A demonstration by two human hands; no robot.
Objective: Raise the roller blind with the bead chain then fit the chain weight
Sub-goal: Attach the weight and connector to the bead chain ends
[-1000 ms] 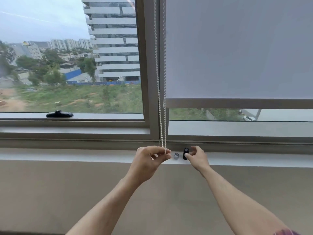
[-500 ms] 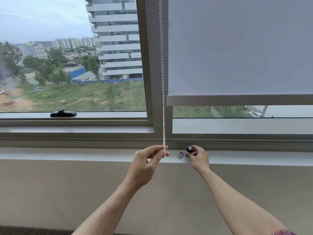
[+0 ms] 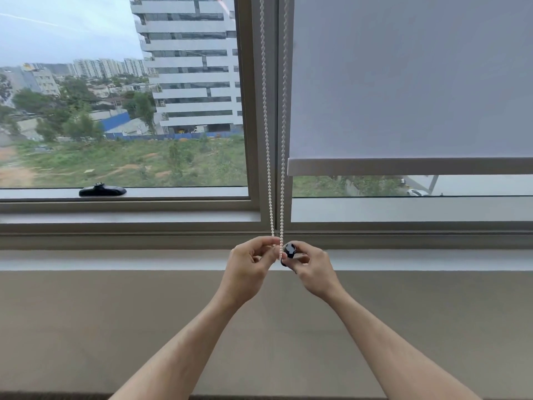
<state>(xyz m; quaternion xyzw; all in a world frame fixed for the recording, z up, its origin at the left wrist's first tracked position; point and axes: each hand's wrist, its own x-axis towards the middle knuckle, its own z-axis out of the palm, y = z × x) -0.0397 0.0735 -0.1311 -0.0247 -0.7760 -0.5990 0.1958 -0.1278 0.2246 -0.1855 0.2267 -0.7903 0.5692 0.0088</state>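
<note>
A white bead chain (image 3: 268, 145) hangs in two strands down the window's middle frame post. My left hand (image 3: 250, 268) pinches the bottom loop of the chain just above the sill. My right hand (image 3: 313, 269) holds a small black chain weight (image 3: 288, 251) right against the chain's lower end, touching my left fingertips. The grey roller blind (image 3: 412, 82) covers most of the right pane, its bottom bar (image 3: 409, 166) a short way above the lower frame.
A white sill (image 3: 115, 259) runs across below the window frame, with a beige wall (image 3: 86, 327) under it. A black window handle (image 3: 102, 190) lies on the left pane's lower frame. The small silver part seen earlier on the sill is hidden behind my hands.
My right hand has lifted the black weight off the sill and brought it left to the chain end. My left hand has kept its pinch on the chain.
</note>
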